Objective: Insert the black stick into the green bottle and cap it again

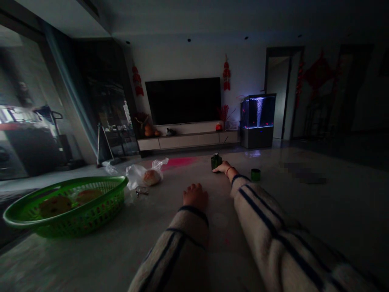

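Observation:
Toward the table's far side, my right hand (223,166) has its fingers round a small dark green bottle (216,162) with a silvery neck. A thin dark stick slants up to the right near its top; whether it stands in the bottle is hard to tell. My left hand (195,196) rests on the table (221,243), back upward, with slightly bent fingers apart and nothing in them. Right of my right wrist stands a short green cylinder (255,174), possibly a cup or lid. The room is dim, so fine detail is lost.
On the left stands a green plastic basket (91,215) with roundish food inside. Beside it lie a clear plastic bag (135,174), a round bread-like item (151,177) and glasses (142,191). A blurred dark patch (304,172) lies at right. Beyond are a television (184,100) and a lit aquarium (258,113).

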The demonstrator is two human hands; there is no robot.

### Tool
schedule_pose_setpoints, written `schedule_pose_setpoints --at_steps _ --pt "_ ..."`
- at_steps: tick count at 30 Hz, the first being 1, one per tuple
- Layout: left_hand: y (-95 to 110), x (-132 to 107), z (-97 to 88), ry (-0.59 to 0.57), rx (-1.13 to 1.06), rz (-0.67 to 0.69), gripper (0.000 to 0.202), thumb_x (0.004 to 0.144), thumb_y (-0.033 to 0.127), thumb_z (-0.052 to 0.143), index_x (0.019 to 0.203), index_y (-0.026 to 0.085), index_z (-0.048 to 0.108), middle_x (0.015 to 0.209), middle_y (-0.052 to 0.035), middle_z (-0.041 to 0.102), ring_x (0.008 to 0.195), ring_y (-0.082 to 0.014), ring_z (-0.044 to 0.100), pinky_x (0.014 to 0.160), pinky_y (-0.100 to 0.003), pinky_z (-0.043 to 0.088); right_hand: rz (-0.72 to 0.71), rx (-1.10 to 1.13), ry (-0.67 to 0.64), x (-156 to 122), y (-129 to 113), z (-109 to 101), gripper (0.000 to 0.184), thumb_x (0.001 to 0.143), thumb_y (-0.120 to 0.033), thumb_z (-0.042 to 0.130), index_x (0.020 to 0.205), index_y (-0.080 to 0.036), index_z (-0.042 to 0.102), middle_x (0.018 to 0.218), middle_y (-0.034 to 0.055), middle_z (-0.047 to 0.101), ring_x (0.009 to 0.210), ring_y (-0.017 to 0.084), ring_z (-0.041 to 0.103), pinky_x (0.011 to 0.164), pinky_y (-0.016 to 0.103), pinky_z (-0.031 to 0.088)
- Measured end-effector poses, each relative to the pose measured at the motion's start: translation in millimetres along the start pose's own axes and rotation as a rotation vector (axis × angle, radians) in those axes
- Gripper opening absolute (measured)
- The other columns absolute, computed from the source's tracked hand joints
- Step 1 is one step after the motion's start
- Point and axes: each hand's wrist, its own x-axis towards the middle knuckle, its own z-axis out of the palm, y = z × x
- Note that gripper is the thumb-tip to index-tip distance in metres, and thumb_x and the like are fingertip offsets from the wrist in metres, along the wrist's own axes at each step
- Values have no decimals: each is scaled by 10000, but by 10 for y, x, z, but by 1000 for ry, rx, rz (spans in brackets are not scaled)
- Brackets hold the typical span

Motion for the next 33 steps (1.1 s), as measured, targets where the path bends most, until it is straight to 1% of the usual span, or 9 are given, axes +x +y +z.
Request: schedule_pose_setpoints --at_steps 3,5,10,15,18,20,22,28,33 --pt "0 6 -3 -4 -3 0 360 805 324 354 1080 145 501 1168 -164 520 1098 -284 472 859 -410 365 12 -22 84 -35 8 9 467 456 -208 765 893 -122 624 942 99 663 860 179 623 686 230 477" --pt "2 4 -10 -6 -5 1 365 805 332 354 1082 146 503 1173 -166 518 1098 -286 472 859 -407 364 12 -31 111 -57 17 11 480 464 -227 763 910 -128 612 964 102 656 879 182 619 697 233 475" --pt "11 -21 -35 -11 -11 7 382 808 339 359 1096 130 497 1179 -180 510 1103 -292 468 865 -404 355 2 -39 119 -87 39 -3 494 476 -240 755 928 -125 591 981 107 647 892 194 612 708 245 473" --pt "18 -27 -50 -19 -18 7 375 810 342 360 1087 131 500 1182 -173 510 1097 -290 471 865 -399 352 11 -36 103 -82 45 -10 441 471 -231 748 866 -125 584 926 105 653 864 202 618 681 252 480" --pt "17 -16 -48 -24 -16 5 375 812 347 357 1085 133 500 1186 -173 507 1096 -292 471 859 -399 354 8 -24 128 -77 34 1 595 450 -252 762 981 -129 524 1006 112 626 916 195 602 728 247 475" --pt "13 -6 -37 -22 -12 4 375 814 351 355 1085 136 498 1190 -174 502 1100 -290 468 857 -398 354 -1 -14 161 -80 27 14 724 445 -296 770 1073 -119 456 1082 141 589 974 201 579 787 257 461" --pt "4 5 -22 -18 -7 6 378 815 358 354 1091 141 495 1189 -170 503 1101 -284 469 859 -393 354 -11 -7 193 -91 23 28 780 459 -339 763 1110 -97 410 1111 177 562 1007 219 562 827 277 446" --pt "-22 31 -11 -21 7 17 373 817 363 356 1089 152 496 1176 -157 514 1076 -273 494 855 -384 370 -48 -2 301 -125 29 51 740 462 -338 752 1072 -95 411 1148 216 501 1083 263 501 880 320 411" --pt "-25 25 -35 -12 7 14 366 817 358 361 1084 154 507 1174 -150 522 1079 -280 494 858 -390 376 -97 29 323 -111 49 42 667 428 -323 755 991 -124 458 1062 161 553 983 236 558 820 302 445"
